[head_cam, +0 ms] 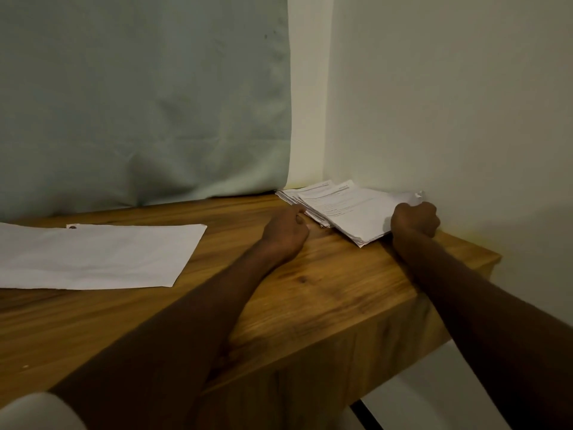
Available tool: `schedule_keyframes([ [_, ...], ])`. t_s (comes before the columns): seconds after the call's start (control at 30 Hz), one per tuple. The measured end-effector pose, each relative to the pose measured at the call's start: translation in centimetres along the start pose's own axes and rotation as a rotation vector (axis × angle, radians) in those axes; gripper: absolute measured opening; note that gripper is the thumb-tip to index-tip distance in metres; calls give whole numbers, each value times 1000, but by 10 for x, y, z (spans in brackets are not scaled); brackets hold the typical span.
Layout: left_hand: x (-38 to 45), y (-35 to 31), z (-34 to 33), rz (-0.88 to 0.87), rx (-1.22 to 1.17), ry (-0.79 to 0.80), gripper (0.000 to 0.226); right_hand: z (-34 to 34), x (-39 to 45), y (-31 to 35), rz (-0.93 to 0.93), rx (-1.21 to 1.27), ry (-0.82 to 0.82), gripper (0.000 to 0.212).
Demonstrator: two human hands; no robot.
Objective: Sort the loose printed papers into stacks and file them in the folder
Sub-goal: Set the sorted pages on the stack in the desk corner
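Papers (347, 209) stacked in tabletop (325, 283) corner by wall; right hand (414, 218) fingers curled gripping stack's far edge, left hand (286, 231) fingers curled touching its near-left edge

2 hands (286, 229) (414, 218), 1 paper pile (347, 209), 1 big flat sheet (99, 257), 1 wooden table (325, 283).

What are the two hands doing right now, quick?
Left hand: fingers curled, at the left edge of the printed papers; a grip cannot be told.
Right hand: curled, gripping the papers' right edge.
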State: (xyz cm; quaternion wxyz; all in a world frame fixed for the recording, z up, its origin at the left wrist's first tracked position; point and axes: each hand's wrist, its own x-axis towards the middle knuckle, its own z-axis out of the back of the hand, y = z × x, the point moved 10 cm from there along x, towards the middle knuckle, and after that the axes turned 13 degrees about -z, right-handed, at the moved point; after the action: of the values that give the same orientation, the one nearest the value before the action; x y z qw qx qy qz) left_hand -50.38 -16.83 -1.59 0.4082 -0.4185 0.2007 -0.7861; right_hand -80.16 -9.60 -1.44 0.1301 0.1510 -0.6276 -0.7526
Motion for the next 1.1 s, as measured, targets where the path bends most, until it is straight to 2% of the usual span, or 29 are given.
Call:
schedule_keyframes([
  [0.13,-1,-6,-6,-36,68,65,59,-4,-1,-3,4,12,19,46],
  [0.27,-1,-7,-5,-51,59,61,64,-9,2,2,51,28,31,54],
  [0.4,-4,-8,7,-81,-125,-55,60,-21,1,7,90,0,101,55],
  [0.5,-5,-3,9,-40,-283,-106,71,-27,1,7,77,-82,107,59],
  [0.63,-5,-2,5,-34,-301,-83,66,-36,3,6,79,-174,90,75],
  [0.77,-3,0,6,-44,-282,-97,66,-28,7,5,79,-179,6,79],
  [0.9,-1,4,10,-34,-207,-134,41,-11,3,9,121,-187,-94,69],
  [0.97,-4,-1,16,-47,-130,-167,42,-3,-8,22,270,-216,-175,55],
  [1.0,-7,-8,23,-71,-53,-191,45,0,-20,34,412,-222,-217,49],
  [1.03,-11,-17,31,-113,49,-213,50,-2,-37,47,593,-234,-233,45],
  [1.1,-27,-37,48,-204,272,-241,58,-20,-82,66,981,-294,-136,40],
])
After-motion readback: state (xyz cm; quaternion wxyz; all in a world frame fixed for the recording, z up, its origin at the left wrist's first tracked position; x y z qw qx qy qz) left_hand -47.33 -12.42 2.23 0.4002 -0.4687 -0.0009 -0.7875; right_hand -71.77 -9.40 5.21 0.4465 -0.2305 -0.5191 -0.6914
